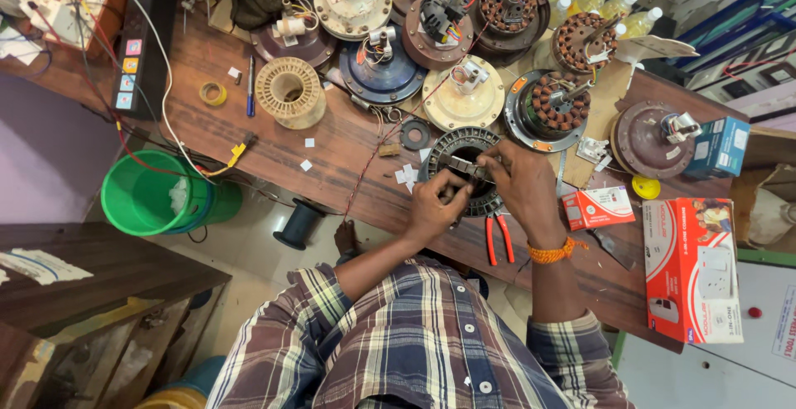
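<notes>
- Shirt sleeves in plaid lead up from the bottom edge to both hands, which meet over the wooden bench (274, 148).
- Left hand (435, 206) is curled nearly closed, its fingertips touching the near rim of a dark ring-shaped fan core (454, 145) that lies flat on the bench.
- Right hand (524, 183), with an orange thread band at the wrist, is bent over the far right side of the core; thumb and fingers are pinched on a small pale strip at the core's slots.
- Red-handled pliers (497, 239) lie on the bench just below the core, between the two forearms.
- A small red box (599, 206) sits just right of the right wrist.
- White paper bits (406, 174) lie scattered left of the core.
- Farther back, round motor housings (462, 94) crowd the bench.
</notes>
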### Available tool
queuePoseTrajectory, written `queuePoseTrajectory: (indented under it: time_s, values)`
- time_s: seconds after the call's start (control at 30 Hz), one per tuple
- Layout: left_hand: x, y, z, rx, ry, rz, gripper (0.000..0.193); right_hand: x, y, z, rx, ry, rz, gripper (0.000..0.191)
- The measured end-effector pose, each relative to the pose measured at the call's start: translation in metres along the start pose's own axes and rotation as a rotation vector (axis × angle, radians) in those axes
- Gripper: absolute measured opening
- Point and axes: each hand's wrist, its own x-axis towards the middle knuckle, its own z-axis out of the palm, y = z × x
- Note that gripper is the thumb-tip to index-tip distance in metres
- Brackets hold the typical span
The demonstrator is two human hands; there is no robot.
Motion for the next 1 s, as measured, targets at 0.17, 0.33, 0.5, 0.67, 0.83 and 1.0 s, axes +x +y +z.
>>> queuePoseTrajectory:
  time_s: [0.17, 0.33, 0.5, 0.67, 0.83, 1.0]
  values:
    - [0.002, 0.003, 0.005, 0.02, 0.077, -0.075, 0.018, 0.017, 0.032, 0.006, 0.106, -0.081, 0.094, 0.016]
    - [0.005, 0.015, 0.013, 0.091, 0.118, -0.109, 0.017, 0.017, 0.069, 0.009, 0.247, -0.072, 0.379, 0.017]
    - [0.011, 0.035, -0.005, 0.478, 0.098, 0.704, 0.033, 0.0, 0.084, 0.006, 0.528, 0.007, 0.377, 0.016]
    - [0.068, 0.036, -0.026, 0.366, -0.516, 0.622, 0.066, -0.015, 0.075, -0.004, 0.59, 0.044, 0.436, 0.014]
    - [0.083, 0.032, -0.031, 0.254, -0.669, 0.563, 0.065, -0.031, 0.051, -0.004, 0.575, 0.013, 0.417, 0.016]
    - [0.091, 0.027, -0.029, 0.229, -0.74, 0.577, 0.053, -0.035, 0.033, -0.005, 0.548, 0.012, 0.365, 0.015]
